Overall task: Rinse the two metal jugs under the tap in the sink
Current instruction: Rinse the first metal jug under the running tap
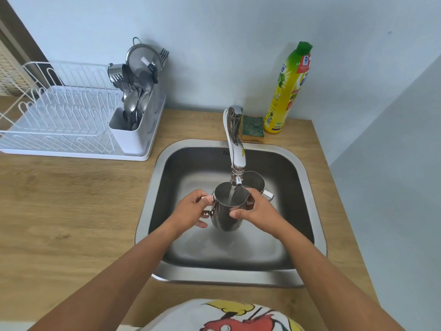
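Under the tap [236,149], left hand [191,210] fingers clamp the jug [226,211] handle, right hand [256,211] fingers wrap its wall; wet steel, likely slippery, heavier filling.

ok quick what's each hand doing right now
Left hand: closed on the handle of the near jug.
Right hand: closed around the near jug's side.

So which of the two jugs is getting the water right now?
The nearer jug, held by the left hand and right hand beneath the tap. The other jug sits behind it, outside the stream.
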